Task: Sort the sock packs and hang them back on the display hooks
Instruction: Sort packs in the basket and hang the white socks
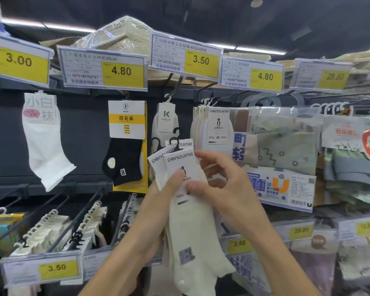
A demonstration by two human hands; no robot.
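I hold a fanned bunch of cream sock packs (192,231) with white "penguin" header cards and black plastic hangers (175,144), in front of the display at centre. My left hand (169,189) grips the bunch from the left, thumb on the front card. My right hand (218,178) pinches the front card from the right. Matching penguin packs (217,129) hang on a hook up and to the right. A "K" pack (166,120) hangs on the hook (173,82) right behind my bunch.
A white sock pack (43,142) and a black-and-yellow pack (126,146) hang at the left. Bagged multi-packs (286,150) hang at the right. Price tags (122,71) line the top rail. Lower hooks (51,227) at bottom left carry several packs.
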